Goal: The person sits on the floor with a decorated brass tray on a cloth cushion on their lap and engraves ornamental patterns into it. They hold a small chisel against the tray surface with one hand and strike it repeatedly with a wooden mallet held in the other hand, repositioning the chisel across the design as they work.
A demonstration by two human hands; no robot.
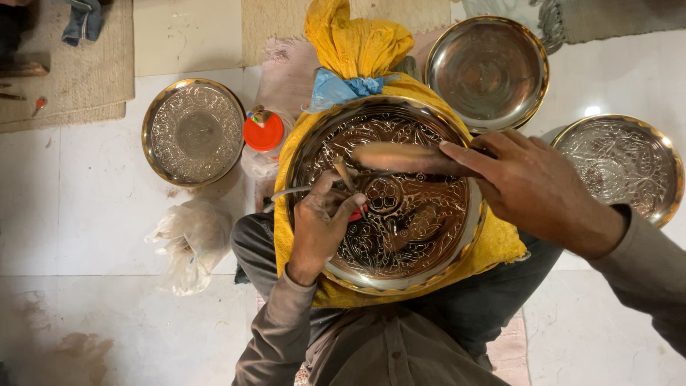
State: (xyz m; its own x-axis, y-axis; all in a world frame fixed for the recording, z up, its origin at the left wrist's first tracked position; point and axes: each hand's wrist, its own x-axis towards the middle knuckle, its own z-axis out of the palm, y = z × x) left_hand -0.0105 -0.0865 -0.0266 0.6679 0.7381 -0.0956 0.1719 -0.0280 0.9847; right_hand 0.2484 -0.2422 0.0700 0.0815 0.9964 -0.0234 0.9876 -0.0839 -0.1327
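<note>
A large round metal plate (429,243) with an engraved floral pattern rests on a yellow cloth cushion (357,43) in my lap. My left hand (321,225) is closed around a thin metal chisel (346,175), its tip on the plate's left half. My right hand (532,186) grips a wooden mallet (400,157), blurred, held level above the plate's upper middle, just over the chisel's top.
An engraved plate (193,132) lies on the white floor at the left. A plain plate (489,71) sits at the upper right, another engraved one (622,164) at the far right. An orange-capped plastic bottle (263,136) and a crumpled plastic bag (189,239) lie beside my left knee.
</note>
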